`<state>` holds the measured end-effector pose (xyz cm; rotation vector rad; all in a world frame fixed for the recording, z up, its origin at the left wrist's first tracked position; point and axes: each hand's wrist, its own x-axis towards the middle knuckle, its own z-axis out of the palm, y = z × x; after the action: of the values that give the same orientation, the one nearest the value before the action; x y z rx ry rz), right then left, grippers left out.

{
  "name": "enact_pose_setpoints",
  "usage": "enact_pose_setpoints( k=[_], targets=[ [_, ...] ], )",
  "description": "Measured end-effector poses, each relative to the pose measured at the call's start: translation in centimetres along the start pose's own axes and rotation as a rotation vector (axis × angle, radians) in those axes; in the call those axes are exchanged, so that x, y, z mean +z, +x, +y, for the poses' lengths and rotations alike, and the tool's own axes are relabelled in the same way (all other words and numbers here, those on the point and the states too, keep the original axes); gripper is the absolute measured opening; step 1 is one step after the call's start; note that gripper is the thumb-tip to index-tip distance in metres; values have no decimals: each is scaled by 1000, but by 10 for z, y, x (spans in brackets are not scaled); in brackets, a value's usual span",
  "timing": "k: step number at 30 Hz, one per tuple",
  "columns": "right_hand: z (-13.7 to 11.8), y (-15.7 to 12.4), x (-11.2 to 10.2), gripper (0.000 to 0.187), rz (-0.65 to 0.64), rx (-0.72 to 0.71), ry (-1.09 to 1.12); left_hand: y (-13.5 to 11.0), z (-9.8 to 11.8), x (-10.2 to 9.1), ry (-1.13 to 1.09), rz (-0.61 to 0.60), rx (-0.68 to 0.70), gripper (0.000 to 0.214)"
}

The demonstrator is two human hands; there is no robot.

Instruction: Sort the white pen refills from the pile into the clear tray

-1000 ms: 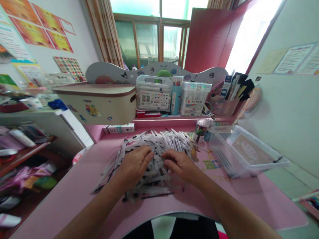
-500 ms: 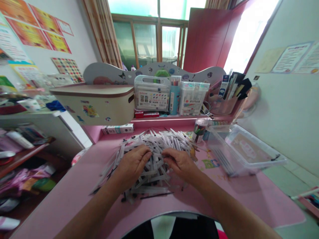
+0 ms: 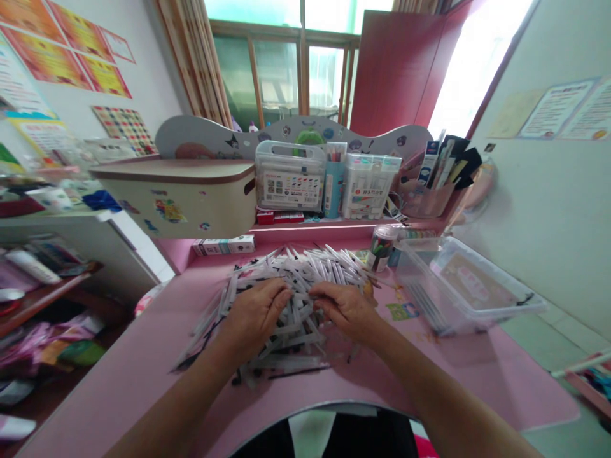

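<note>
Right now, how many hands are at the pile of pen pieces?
2: the left hand over the left of the pile, the right hand over its right. No other hand shows.

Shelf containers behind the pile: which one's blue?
The slim upright cylinder between the handled clear case and the other clear case; the stickered box is cream, the far-right holder pinkish.

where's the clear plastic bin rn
In the head view, the clear plastic bin is on the right side of the pink desk, just right of the small jar.
</note>
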<state>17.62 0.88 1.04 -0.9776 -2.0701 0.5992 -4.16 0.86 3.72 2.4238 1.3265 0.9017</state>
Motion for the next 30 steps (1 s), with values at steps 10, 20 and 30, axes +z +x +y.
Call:
enact_pose_setpoints(
  k=[10, 20, 30],
  targets=[
    [1, 1, -2, 22, -13, 16, 5, -2, -6, 1, -87, 21, 24, 29],
    [0, 0, 0, 24, -9, 21, -4, -2, -7, 0, -49, -21, 59, 15],
    [1, 0, 2, 22, 10, -32, -27, 1, -1, -1, 17, -26, 4, 28]
  ],
)
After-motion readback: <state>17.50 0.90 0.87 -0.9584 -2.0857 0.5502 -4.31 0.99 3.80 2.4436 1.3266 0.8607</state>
